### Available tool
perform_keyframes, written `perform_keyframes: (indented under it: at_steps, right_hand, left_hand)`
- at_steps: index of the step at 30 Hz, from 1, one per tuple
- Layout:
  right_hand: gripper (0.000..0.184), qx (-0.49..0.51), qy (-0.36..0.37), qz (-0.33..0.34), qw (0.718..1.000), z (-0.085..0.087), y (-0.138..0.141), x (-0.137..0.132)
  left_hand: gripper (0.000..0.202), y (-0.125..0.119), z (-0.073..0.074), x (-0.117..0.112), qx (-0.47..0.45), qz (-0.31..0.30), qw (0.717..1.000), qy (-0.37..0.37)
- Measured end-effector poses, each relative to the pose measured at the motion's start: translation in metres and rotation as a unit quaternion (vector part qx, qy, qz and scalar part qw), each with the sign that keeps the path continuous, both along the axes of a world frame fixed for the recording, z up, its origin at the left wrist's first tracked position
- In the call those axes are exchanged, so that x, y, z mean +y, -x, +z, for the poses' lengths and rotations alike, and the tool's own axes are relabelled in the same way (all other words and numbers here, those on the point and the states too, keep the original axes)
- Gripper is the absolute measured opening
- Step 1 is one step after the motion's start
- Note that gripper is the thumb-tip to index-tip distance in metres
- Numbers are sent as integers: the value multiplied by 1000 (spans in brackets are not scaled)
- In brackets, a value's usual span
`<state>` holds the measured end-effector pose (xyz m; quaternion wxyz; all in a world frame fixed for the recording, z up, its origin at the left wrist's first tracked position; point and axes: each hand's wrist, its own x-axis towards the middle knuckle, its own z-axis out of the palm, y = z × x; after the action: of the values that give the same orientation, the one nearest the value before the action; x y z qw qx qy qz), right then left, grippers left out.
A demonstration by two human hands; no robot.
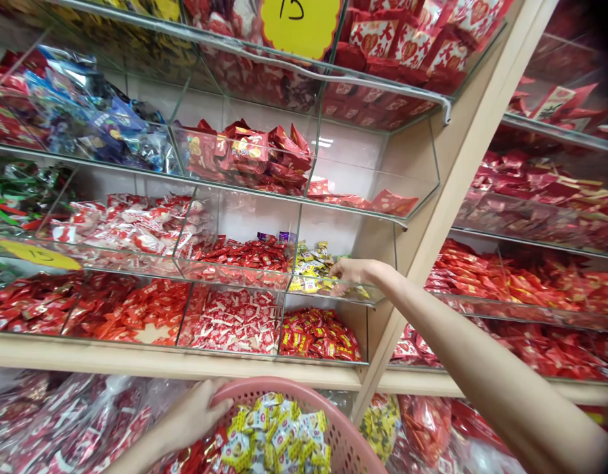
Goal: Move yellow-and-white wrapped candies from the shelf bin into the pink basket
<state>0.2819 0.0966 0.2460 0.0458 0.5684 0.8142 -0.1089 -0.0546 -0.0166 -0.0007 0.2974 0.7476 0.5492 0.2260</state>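
A pink plastic basket (348, 431) with holes in its side is at the bottom of the view. Yellow-and-white wrapped candies (279, 434) fill its middle, with red packets (200, 455) beside them. My left hand (198, 411) grips its left rim, fingers curled over the edge. Farther up, my right hand (351, 273) reaches into a small glass-fronted compartment of yellow wrapped candies (314, 260). Its fingers bend down among the candies, partly behind the glass front. What they hold, if anything, is hidden.
Glass dividers split the wooden shelf (185, 362) into compartments of red, white and blue packets. A wooden upright (462, 164) stands right of my right hand. Yellow price tags (299, 26) hang on shelf fronts. Bagged sweets (62, 421) lie below.
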Motion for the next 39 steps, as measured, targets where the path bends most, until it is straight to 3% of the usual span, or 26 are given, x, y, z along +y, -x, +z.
perform_keyframes:
  at_steps: [7, 12, 17, 20, 22, 25, 28, 30, 33, 36, 39]
  right_hand:
    - [26, 0, -25, 0, 1000, -5, -5, -4]
    - [32, 146, -56, -5, 988, 5, -11, -21]
    - [40, 297, -159, -5, 942, 37, -26, -73]
    - [33, 341, -192, 5, 920, 38, -26, -121]
    - [29, 339, -112, 33, 934, 16, -17, -149]
    - [25, 255, 34, 81, 963, -50, 5, -169]
    - [25, 192, 46, 83, 977, -124, 23, -162]
    - [21, 152, 33, 59, 986, -159, 31, -152]
    - [16, 118, 26, 32, 992, -184, 37, -138]
    - [17, 125, 24, 17, 992, -189, 43, -131]
    - [34, 127, 32, -10, 991, -195, 50, -129]
  left_hand:
    - [43, -5, 15, -5, 11, -13, 1000, 12]
    - [40, -9, 24, -9, 30, -12, 999, 23]
    - [42, -8, 20, -6, 23, -23, 999, 22]
    - [43, -6, 15, -4, 30, -25, 999, 17]
    - [45, -6, 13, -3, 32, -20, 999, 9]
    - [45, -8, 15, -3, 28, -25, 999, 6]
    - [43, -10, 18, -4, 29, -28, 999, 7]
    - [43, -11, 19, -5, 38, -21, 999, 4]
    - [42, -11, 17, -5, 54, -18, 998, 1]
    - [43, -10, 15, -3, 55, -18, 998, -1]
    - [43, -10, 16, -3, 50, -18, 999, 3]
